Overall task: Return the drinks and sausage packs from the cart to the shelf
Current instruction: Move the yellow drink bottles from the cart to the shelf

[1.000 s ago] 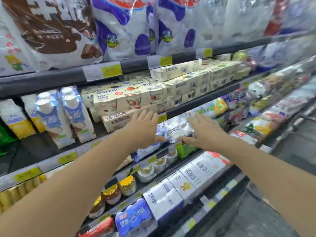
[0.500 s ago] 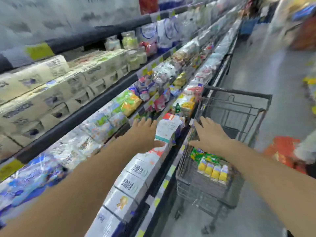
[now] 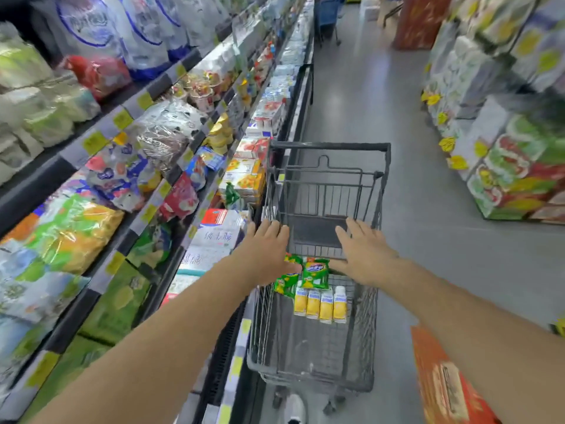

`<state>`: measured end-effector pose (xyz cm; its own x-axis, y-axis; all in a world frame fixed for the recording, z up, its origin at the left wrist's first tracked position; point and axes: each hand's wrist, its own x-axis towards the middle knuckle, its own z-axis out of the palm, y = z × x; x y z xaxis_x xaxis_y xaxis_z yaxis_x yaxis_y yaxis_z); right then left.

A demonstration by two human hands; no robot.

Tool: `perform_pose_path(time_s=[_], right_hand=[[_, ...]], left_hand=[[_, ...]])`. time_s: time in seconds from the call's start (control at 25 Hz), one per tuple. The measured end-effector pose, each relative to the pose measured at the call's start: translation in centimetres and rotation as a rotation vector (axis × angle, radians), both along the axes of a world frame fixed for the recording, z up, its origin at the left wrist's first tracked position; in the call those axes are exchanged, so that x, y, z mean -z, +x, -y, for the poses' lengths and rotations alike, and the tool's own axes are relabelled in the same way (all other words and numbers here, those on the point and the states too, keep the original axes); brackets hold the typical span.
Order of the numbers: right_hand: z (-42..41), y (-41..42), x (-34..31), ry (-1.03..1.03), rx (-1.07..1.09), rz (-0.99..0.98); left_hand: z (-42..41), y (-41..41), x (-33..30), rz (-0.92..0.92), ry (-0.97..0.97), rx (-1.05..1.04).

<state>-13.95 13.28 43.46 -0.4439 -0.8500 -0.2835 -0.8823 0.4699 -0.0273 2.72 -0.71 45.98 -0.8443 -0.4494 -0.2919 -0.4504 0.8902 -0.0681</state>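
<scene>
Green sausage packs (image 3: 315, 273) and yellow drinks (image 3: 320, 306) wait in the cart (image 3: 330, 145); we have turned from the shelf (image 3: 146, 206), left hand (image 3: 265, 250) and right hand (image 3: 365, 255) released, above them.

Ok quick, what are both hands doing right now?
Left hand: open, fingers straight, holding nothing.
Right hand: open, fingers spread, holding nothing.

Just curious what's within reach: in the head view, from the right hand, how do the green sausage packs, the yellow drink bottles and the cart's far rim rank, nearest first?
From the right hand:
1. Green sausage packs, just beside it, to its left.
2. Yellow drink bottles, below in the basket.
3. Cart's far rim, well ahead up the aisle.
</scene>
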Motion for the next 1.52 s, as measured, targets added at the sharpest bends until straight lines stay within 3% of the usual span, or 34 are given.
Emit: perform_pose_path(time_s=[0.24, 0.64, 0.8, 1.0, 1.16, 1.36, 1.52], right_hand=[[4.1, -3.9, 8.0, 0.029, 0.169, 0.099], [7.1, -7.5, 33.9, 0.194, 0.54, 0.413], [7.5, -8.2, 41.8, 0.202, 0.717, 0.442], [8.1, -7.8, 47.3, 0.157, 0.863, 0.464], [8.2, -8.0, 49.5, 0.092, 1.067, 0.602], [7.7, -8.3, 50.3, 0.178, 1.143, 0.501], [6.9, -8.1, 50.7, 0.132, 1.139, 0.601]], left_hand=[[6.3, -6.8, 10.7, 0.085, 0.151, 0.077], [7.0, -9.9, 39.1, 0.342, 0.445, -0.166], [6.5, -10.8, 46.2, 0.339, 0.562, -0.388], [6.3, -11.9, 49.8, 0.184, 0.706, -0.737], [5.9, -12.6, 50.6, -0.007, 0.866, -1.048], [6.4, -12.2, 51.7, -0.008, 0.871, -1.194], [6.3, -11.3, 51.5, 0.029, 0.99, -1.208]])
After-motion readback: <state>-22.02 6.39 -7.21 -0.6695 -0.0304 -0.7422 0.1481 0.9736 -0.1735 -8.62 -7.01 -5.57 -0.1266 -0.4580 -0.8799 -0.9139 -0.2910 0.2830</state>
